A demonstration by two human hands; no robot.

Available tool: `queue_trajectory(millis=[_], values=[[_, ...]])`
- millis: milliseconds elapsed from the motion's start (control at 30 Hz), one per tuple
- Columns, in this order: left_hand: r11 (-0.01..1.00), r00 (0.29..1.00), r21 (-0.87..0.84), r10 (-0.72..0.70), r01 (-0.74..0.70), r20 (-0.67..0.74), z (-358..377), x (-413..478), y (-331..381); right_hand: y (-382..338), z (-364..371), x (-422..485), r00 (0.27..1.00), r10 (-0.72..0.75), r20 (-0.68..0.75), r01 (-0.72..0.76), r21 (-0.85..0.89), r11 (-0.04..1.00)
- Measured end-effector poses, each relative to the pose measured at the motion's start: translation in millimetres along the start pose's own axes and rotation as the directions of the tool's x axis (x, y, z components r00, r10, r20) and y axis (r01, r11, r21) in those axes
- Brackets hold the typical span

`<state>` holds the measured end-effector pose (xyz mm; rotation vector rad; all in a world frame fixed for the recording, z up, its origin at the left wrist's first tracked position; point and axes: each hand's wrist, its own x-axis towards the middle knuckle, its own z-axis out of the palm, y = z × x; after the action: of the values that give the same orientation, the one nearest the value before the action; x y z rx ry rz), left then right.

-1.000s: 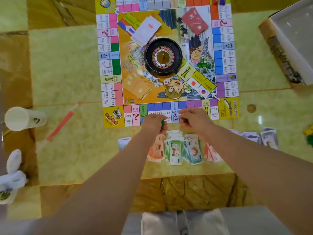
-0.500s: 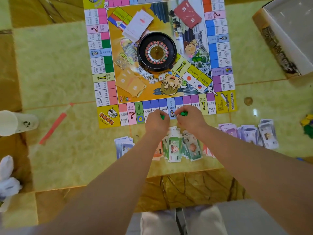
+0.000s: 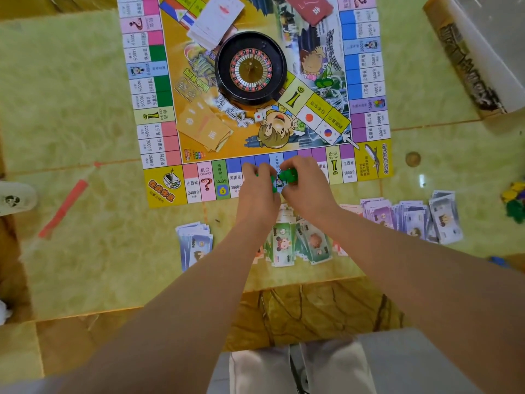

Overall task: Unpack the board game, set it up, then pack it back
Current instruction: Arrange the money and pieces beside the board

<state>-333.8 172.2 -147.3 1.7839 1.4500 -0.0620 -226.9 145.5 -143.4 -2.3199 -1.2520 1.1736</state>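
Both hands are over the near edge of the game board [image 3: 159, 183], which lies flat on a yellow-green surface [image 3: 71, 95]. Right hand [image 3: 308, 194]: fingers curled, thumb & fingertips pinching a green plastic piece [image 3: 288, 175] just above the blue squares of the near row. Left hand [image 3: 257, 197] is right beside it, fingers also curled, pinching a second green bit [image 3: 273, 185]; can't tell if the two green bits touch. Board ctr: black roulette wheel [image 3: 250, 69], w/ a white card stack [image 3: 217, 19] far-left of it against its rim, a red card stack [image 3: 311, 8] far-right, and an orange card stack [image 3: 204, 129] near-left, fanned a little. Off the board on the near side: green banknotes [image 3: 284, 245] fanned out beneath the forearms, blue banknotes [image 3: 194, 243] to the left, purple banknotes [image 3: 412, 217] to the right. Some pink/orange notes btwn them are mostly hidden by the arms. Far right: open game box [image 3: 477, 61], white inside, cut off by the frame. Right edge: small heap of yellow & green pieces [image 3: 515, 203], blurred. Left side: red stick [image 3: 64, 209] lying diagonal, and a white cup [image 3: 14, 196] at the frame edge.
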Motion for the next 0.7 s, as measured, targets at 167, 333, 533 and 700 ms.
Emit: queue_trajectory(millis=[167,333,533,700], values=[[0.999,1.000,-0.024,0.022,-0.022,0.003,-3,-4,1,1,-3,-6,1.000,-0.001,-0.019,0.003,0.064,0.998],[0.998,0.998,-0.030,0.060,-0.060,-0.016,-8,-8,-2,3,-4,-8,0.999,-0.037,-0.029,0.040,0.088,0.995],[0.989,0.987,-0.007,0.150,-0.150,-0.054,-11,-16,-8,5,-6,-13,0.998,-0.037,-0.057,0.046,0.172,0.984],[0.987,0.980,-0.042,0.150,-0.157,-0.127,-16,-15,-17,10,-7,-13,0.995,-0.023,-0.100,0.043,0.197,0.979]])
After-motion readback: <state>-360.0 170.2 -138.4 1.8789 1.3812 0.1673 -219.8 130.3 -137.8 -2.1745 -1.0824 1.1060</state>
